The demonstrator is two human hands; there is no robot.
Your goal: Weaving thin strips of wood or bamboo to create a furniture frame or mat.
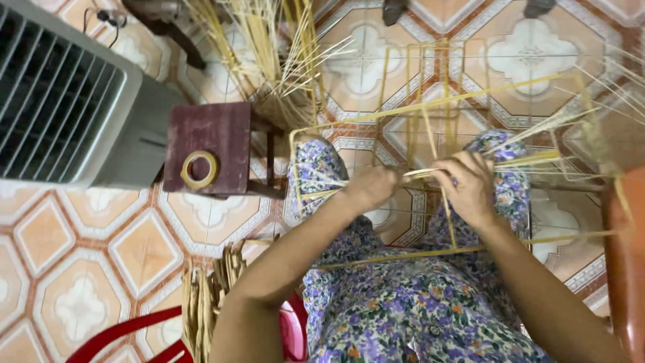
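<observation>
Hands (376, 185) (467, 185) in tight grip on pale strips (420, 173) amid bamboo frame (437, 101), stool (211, 144) with tape roll (199, 169) alongside.

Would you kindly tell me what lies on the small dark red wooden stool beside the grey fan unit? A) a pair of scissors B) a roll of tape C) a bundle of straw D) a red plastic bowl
B: a roll of tape lies flat on the top of the dark red wooden stool, next to the grey fan unit; nothing else rests on it.
</observation>
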